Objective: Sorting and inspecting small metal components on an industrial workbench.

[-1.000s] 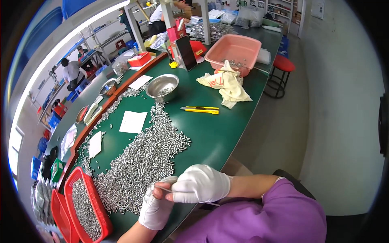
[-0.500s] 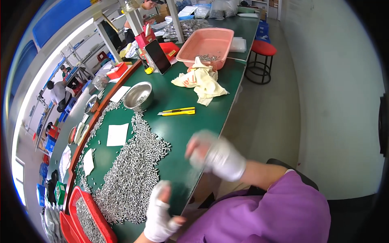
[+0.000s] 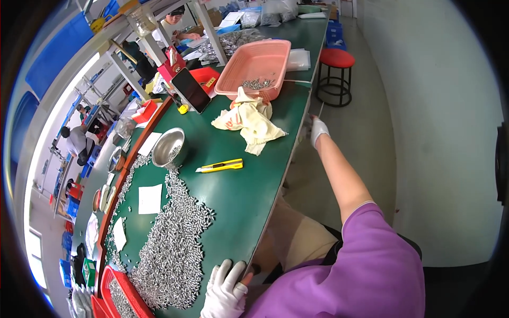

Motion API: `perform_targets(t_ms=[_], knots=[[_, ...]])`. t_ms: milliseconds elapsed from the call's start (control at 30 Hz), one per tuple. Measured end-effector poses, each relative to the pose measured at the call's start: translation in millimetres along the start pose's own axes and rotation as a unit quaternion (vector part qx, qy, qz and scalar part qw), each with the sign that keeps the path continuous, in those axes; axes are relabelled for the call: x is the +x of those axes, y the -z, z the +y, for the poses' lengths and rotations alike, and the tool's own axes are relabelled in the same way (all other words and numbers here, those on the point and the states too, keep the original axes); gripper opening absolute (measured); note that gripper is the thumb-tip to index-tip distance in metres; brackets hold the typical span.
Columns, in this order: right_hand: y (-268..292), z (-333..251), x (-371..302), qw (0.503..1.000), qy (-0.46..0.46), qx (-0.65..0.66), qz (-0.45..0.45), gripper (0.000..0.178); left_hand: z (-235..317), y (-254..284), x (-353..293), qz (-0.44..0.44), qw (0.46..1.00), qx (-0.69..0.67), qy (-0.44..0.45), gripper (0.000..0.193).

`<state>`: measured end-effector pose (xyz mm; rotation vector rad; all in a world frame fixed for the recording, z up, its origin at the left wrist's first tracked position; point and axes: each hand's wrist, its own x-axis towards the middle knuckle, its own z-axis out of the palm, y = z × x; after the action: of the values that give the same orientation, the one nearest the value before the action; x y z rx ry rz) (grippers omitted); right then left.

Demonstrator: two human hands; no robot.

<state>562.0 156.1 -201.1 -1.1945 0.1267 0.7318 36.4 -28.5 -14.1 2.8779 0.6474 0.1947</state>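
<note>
My left hand (image 3: 225,291), in a white glove with a bare thumb, rests at the near edge of the green table (image 3: 233,196). Its fingers are stretched out and hold nothing. Beside it spreads a large heap of small shiny metal pins (image 3: 172,249). My right arm reaches far forward along the table's right side. The right hand (image 3: 319,130), also gloved in white, is at that edge, beyond the cream cloth (image 3: 249,123); its fingers are mostly hidden, so any hold cannot be made out. A yellow utility knife (image 3: 221,166) lies between the heap and the cloth.
A steel bowl (image 3: 168,148) with some pins stands behind the heap. Red baskets (image 3: 130,291) are at the lower left, a pink basin (image 3: 254,61) farther back. A phone (image 3: 191,90) leans upright. A red stool (image 3: 337,58) stands right; a co-worker (image 3: 174,26) sits at the back.
My right hand has swung forward and right, from over the near table edge to the table's far right side. The left hand has come down onto the table edge. The view has shifted slightly.
</note>
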Motion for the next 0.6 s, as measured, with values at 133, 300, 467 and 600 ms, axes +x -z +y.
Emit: perform_targets(t_ms=[133, 300, 467, 600], knots=[[-13, -14, -24, 0.995, -0.025, 0.080, -0.052, 0.022, 2, 1, 1, 0.003, 1.000, 0.000, 0.011, 0.039], [-4, -23, -10, 0.995, -0.059, 0.054, -0.053, 0.023, 1, 1, 2, -0.004, 1.000, -0.005, 0.011, 0.039], [15, -19, 4, 0.994, -0.074, -0.014, -0.081, 0.029, -1, 1, 1, -0.002, 1.000, 0.002, 0.011, 0.032], [71, -36, 44, 0.997, -0.004, 0.004, -0.072, 0.043, -3, 1, 3, 0.001, 1.000, -0.014, -0.008, 0.029]])
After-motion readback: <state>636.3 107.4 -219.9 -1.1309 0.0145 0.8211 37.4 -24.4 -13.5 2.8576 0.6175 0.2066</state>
